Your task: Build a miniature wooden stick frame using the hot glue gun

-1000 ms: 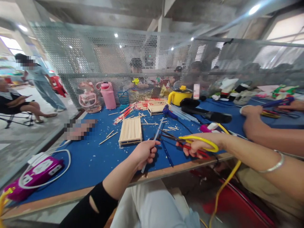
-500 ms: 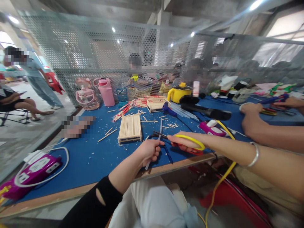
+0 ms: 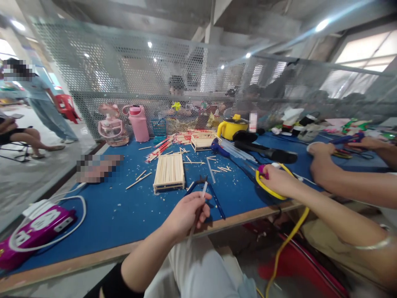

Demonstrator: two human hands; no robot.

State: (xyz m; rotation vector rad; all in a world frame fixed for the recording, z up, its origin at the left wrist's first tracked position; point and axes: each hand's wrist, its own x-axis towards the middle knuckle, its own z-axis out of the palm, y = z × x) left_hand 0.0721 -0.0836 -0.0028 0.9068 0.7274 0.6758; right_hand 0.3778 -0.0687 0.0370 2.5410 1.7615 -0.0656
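Note:
My left hand (image 3: 190, 213) is closed round a translucent glue stick (image 3: 205, 188), whose upper end sticks up above the fingers. Behind it on the table lies a separate piece of glue stick (image 3: 211, 170). Blue-handled pliers (image 3: 218, 202) lie spread open beside and partly behind my left hand. Over on the right, my right hand (image 3: 276, 179) grips scissors (image 3: 257, 181) with a large yellow handle loop, near a magenta power strip largely hidden. To the left of the pliers sits a small rack-like frame (image 3: 169, 171) of wooden sticks.
Loose sticks (image 3: 139, 180), a second stick frame (image 3: 204, 142), a blue glue gun (image 3: 219, 148) and a yellow pot (image 3: 233, 127) lie farther back. A magenta power strip (image 3: 40, 227) is at left. A co-worker's hand (image 3: 322, 153) rests at right. Perforated mesh (image 3: 124, 74) stands behind.
My right hand with the scissors has moved right, away from the left hand. The glue stick is now in two, one piece on the table; my left hand has lowered slightly.

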